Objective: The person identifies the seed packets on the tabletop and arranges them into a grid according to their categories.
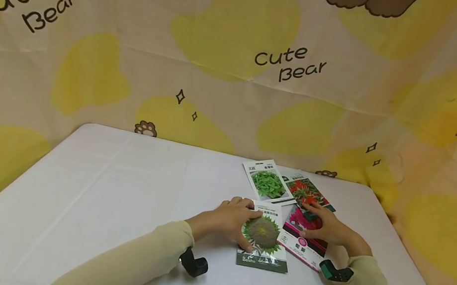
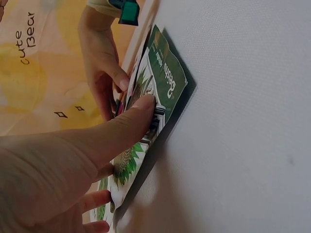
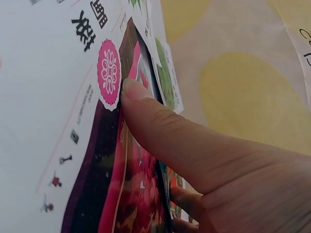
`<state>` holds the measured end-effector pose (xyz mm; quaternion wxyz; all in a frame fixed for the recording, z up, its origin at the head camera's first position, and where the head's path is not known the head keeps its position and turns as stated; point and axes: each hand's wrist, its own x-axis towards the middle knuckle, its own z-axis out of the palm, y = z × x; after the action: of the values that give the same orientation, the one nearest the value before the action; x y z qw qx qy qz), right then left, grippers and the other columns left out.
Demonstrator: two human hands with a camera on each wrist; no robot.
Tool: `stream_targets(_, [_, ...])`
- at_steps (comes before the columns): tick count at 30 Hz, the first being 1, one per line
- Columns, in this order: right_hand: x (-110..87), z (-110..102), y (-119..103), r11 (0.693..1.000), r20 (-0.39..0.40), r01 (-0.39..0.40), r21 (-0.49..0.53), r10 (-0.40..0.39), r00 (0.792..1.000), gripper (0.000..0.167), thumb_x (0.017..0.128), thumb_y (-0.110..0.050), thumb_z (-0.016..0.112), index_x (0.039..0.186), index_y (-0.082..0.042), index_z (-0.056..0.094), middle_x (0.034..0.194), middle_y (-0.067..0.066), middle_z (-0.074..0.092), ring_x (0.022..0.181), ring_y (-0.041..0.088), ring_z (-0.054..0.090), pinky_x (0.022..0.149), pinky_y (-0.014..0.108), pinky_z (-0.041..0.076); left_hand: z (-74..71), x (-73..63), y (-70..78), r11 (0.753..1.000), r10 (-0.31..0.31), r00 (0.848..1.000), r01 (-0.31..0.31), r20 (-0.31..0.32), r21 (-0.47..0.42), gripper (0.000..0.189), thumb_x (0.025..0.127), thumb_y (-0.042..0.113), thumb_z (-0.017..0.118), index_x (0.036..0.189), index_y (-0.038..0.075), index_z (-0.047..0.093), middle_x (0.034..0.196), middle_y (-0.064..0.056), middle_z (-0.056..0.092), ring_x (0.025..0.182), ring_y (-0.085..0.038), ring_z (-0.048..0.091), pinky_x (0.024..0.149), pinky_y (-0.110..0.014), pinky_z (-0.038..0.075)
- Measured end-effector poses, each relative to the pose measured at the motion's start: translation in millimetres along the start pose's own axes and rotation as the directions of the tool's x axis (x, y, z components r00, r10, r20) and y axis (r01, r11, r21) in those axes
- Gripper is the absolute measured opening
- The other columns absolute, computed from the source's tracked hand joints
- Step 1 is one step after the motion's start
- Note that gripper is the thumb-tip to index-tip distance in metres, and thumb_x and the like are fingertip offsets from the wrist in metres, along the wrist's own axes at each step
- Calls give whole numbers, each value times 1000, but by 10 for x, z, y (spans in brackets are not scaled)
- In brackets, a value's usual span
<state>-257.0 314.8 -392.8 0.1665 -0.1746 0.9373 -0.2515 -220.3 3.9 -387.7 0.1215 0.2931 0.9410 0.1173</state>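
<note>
In the head view my left hand [image 1: 228, 218] holds a seed packet [image 1: 265, 234] with a green-rimmed round flower head and a dark green "Beishu" band. Its thumb presses the packet's face in the left wrist view, and the other fingers are at the edge. My right hand [image 1: 328, 227] grips a pink-flowered seed packet [image 1: 302, 244], with the thumb on its front beside a round pink badge; the other fingers are partly hidden behind its edge. Behind them lie a green-leaf seed packet [image 1: 268, 184] and a red-flowered one [image 1: 304, 190], overlapping.
A white-covered table [image 1: 109, 203] extends far to the left of the packets. Behind it hangs a yellow-patterned "Cute Bear" cloth [image 1: 229, 31], which also runs along the right side. Each wrist wears a small dark device [image 1: 193, 264].
</note>
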Motion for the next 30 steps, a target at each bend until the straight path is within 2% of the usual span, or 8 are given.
stream_targets(17, [63,-11,58,1000,-15,-3,-31,3,1000,94,85,-40,79,158,-5,31,162,37,11,144,65,9,106,82,18,-60,-116,-240,996,53,998,-50,40,-69,93,76,50,85,156,29,42,163,-4,35,150,-34,28,116,-55,33])
stream_targets(30, [39,-13,36,999,0,-35,-9,35,999,96,85,-40,79,158,-5,29,162,37,7,144,65,7,106,82,18,-100,-298,-391,994,54,997,-48,57,-103,91,77,45,87,155,28,43,163,-6,34,151,-36,27,116,-57,32])
